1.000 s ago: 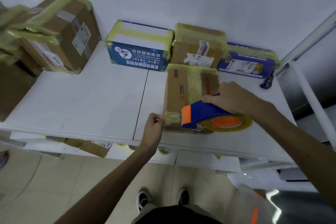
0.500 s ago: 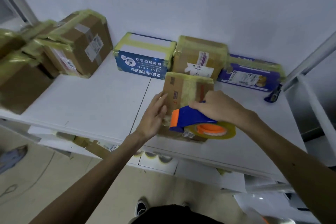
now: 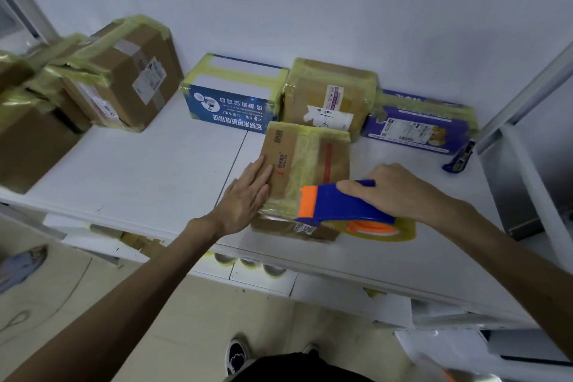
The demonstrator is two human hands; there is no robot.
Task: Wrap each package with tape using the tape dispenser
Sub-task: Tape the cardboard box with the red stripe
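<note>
Left hand (image 3: 248, 198), pinching at the corner a second ago, now lies flat on the box (image 3: 310, 158), fingers straight. Right hand (image 3: 400, 192) still grips the tape dispenser (image 3: 338, 205) at the near end.

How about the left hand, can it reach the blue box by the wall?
Probably yes: the left hand lies flat on the brown package, holding nothing, with bare table between it and the blue box.

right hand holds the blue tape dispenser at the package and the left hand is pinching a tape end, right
No. The right hand does hold the blue tape dispenser at the package, but the left hand pinches nothing: it lies flat, fingers straight, on the package's top, as the head view shows.
</note>
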